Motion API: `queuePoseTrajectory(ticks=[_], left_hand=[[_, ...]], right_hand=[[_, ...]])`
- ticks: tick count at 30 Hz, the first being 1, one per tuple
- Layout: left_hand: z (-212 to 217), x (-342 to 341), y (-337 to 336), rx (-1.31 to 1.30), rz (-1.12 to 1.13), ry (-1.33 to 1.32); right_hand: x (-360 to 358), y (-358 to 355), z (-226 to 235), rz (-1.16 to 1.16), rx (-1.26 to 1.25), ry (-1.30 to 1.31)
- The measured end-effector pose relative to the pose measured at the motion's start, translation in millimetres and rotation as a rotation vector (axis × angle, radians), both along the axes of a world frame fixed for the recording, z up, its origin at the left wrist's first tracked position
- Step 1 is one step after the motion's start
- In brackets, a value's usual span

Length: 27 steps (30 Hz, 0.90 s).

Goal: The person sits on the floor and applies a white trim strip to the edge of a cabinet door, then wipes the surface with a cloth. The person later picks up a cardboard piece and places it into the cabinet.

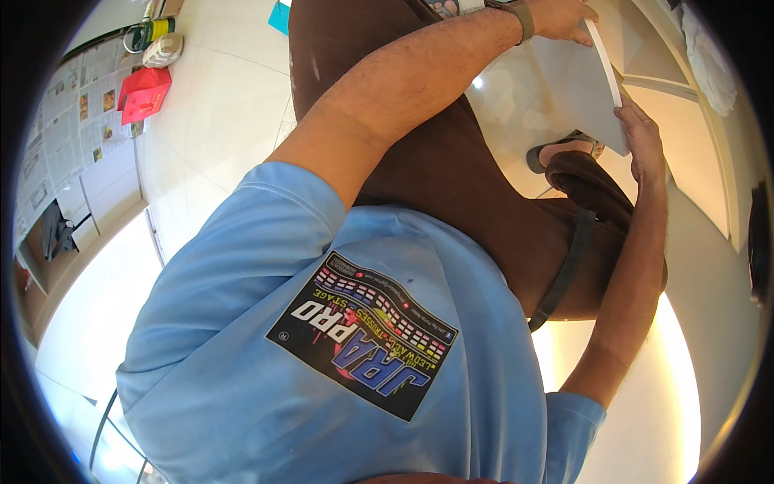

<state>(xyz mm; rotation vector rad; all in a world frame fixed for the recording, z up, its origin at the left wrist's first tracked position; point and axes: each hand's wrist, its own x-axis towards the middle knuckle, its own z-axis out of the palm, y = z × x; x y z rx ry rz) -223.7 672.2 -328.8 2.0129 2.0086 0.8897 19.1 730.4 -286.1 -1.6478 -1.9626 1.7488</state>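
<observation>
Glossy pale floor [218,113] wide open at left. Newspaper sheets [64,121] run along its far-left edge, red bag [143,93] beside them. White flat panel [584,89] held upright-tilted near top right, above a sandalled foot [564,149]. Left hand [564,16] grips the panel's top edge; right hand [645,137] fingers closed on its right edge. White frame [693,89] just right.
</observation>
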Motion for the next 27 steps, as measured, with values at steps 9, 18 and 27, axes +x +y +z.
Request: queuePoseTrajectory(ticks=[9, 18, 27], left_hand=[[3.3, -2.5, 0.0, 0.023, -0.033, -0.005], [2.4, -1.5, -0.2, 0.03, -0.009, 0.022], [1.3, -2.9, 0.1, 0.031, -0.02, 0.012]], right_hand=[[-11.3, 4.1, -0.9, 0.036, -0.011, 0.016], [-13.6, 5.1, 0.9, 0.063, 0.024, 0.001], [-17.0, 1.1, -1.6, 0.006, 0.029, 0.019]])
